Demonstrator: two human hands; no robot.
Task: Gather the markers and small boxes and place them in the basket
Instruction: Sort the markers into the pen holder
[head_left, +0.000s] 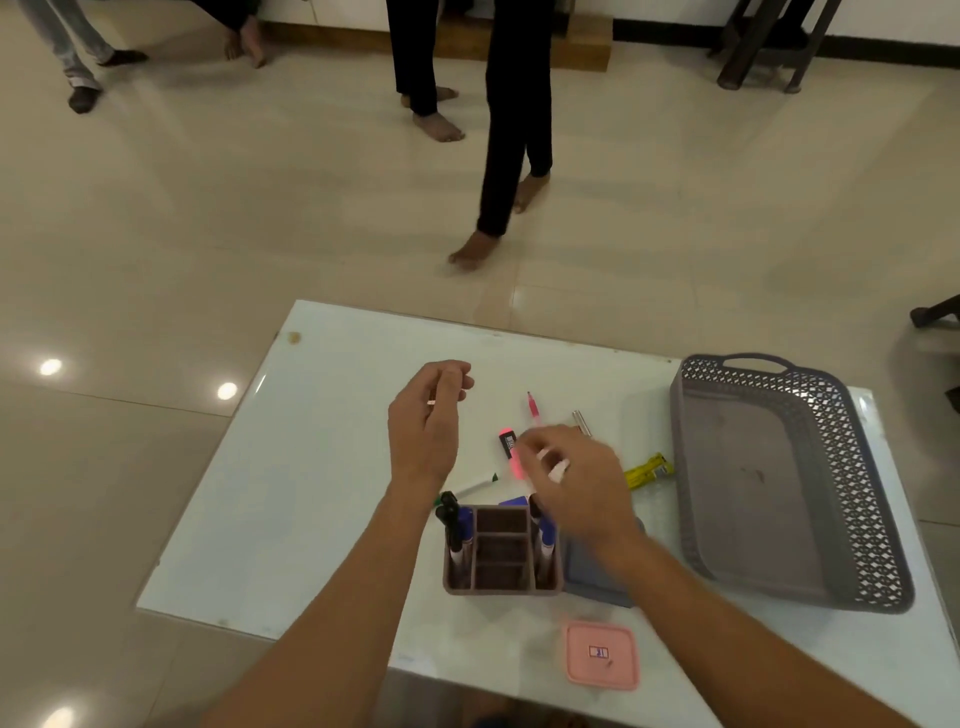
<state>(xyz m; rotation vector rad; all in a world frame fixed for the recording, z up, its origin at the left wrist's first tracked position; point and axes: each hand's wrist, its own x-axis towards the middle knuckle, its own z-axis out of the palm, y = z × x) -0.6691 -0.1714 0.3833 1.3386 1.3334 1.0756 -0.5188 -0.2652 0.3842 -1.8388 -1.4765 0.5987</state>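
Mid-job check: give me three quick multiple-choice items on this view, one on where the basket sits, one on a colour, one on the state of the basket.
1. The grey basket sits where on the table?
A. right edge
B. left edge
C. centre

2. What colour is the small square lidded box at the near edge?
A. green
B. pink
C. black

3. The basket is
A. full of markers
B. upside down
C. holding nothing visible

Answers: 1 A, it lies to the right of the right hand. 2 B, its lid is plainly pink. 3 C, only its bare floor shows.
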